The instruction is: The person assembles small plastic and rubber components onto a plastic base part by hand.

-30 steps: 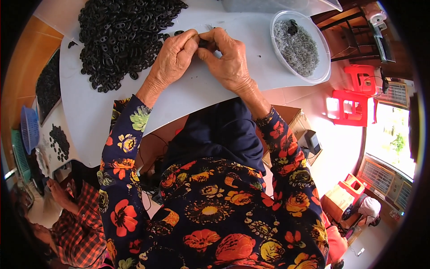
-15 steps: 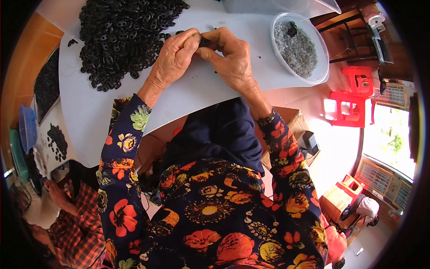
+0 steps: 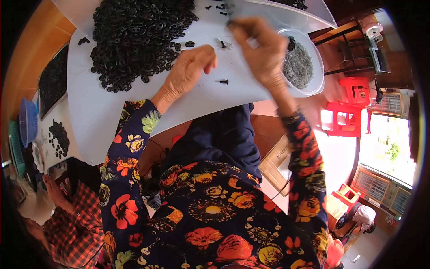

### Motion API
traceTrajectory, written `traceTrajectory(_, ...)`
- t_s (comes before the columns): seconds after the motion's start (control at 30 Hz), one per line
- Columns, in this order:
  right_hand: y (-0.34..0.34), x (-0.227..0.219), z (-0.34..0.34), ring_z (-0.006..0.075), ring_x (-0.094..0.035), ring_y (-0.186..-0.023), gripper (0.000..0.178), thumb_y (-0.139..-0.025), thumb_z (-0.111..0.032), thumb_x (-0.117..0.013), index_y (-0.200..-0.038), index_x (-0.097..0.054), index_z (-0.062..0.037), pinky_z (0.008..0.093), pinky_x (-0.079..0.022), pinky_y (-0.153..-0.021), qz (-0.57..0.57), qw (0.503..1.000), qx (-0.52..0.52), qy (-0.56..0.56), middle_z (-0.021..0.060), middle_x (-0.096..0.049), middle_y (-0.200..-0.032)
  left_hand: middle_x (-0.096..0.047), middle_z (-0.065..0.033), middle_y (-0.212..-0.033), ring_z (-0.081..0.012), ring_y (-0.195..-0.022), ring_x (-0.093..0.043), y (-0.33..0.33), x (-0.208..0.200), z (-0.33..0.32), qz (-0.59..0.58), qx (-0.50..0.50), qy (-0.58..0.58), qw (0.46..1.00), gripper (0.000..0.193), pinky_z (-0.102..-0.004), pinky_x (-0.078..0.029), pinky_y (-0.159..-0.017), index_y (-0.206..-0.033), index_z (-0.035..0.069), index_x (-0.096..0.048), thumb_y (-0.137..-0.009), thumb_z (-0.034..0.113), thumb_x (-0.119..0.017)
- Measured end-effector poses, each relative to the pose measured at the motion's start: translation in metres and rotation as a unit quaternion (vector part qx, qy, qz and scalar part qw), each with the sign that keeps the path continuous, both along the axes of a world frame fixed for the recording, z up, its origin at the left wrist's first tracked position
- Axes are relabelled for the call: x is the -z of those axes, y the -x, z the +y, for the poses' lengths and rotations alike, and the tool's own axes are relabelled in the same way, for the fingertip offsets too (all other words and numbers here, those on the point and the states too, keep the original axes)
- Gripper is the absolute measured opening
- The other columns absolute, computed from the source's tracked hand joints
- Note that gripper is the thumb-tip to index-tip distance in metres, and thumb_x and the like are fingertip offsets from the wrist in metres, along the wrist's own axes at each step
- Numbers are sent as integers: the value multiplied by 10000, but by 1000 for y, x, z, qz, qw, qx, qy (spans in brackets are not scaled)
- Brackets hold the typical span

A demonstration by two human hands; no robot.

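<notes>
My left hand (image 3: pixel 190 67) is over the table, its fingers curled inward; whatever they hold, if anything, is hidden. Motion blurs my right hand (image 3: pixel 263 50), which is raised farther forward and to the right. A small dark piece (image 3: pixel 230 22) shows at its pinched fingertips. Beside my left hand lie loose black oval parts with two holes (image 3: pixel 190 44), next to a big heap of the same kind (image 3: pixel 139 38). One small black pin-shaped piece (image 3: pixel 224 81) rests on the table between my hands. Tiny clear pieces (image 3: pixel 228 45) lie between the hands as well.
A round clear tub (image 3: pixel 319 71) of small transparent pieces stands at the right. Behind it is a clear plastic bin (image 3: pixel 309 20) with black parts inside. Red stools (image 3: pixel 342 119) stand on the floor. A person in a checked shirt (image 3: pixel 74 219) sits at lower left.
My hands have come apart. The right one moved forward and right with a small dark piece; the left moved slightly back. The black pin-shaped piece on the table is now in sight.
</notes>
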State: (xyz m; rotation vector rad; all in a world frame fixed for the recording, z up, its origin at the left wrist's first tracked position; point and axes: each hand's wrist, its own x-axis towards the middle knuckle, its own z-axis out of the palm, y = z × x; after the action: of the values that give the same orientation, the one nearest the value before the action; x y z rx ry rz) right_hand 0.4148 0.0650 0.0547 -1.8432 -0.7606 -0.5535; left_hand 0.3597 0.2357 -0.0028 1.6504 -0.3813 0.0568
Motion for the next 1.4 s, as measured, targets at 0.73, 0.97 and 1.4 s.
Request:
traceTrajectory(0.73, -47, 20, 42, 380, -611, -684, 163, -824, -177, -630, -799, -664, -19, 439, -501, -660, 40, 948, -76, 305, 177, -625, -707, -357, -50, -586, -117, -555, -330, 21, -11, -13, 43, 43, -22, 998, 316, -298, -347, -509, -783, -24, -515, -940, 248, -490)
traceTrajectory(0.97, -53, 22, 4, 376, -616, -702, 151, -827, -150, -607, -788, -658, -13, 446, -499, -669, 55, 923, -11, 380, 177, -624, -686, -353, -27, -586, -114, -557, -329, 21, -12, -12, 62, 49, -21, 997, 358, -292, -344, -512, -765, -12, -496, -952, 292, -471)
traceTrajectory(1.4, -54, 21, 1, 256, -599, -602, 144, -822, -148, -638, -890, -671, -25, 339, -495, -622, 130, 942, -36, 306, 135, -640, -700, -380, -16, -574, -97, -554, -358, 21, -13, -12, 82, 47, -21, 995, 374, -279, -348, -525, -718, 12, -458, -956, 299, -470)
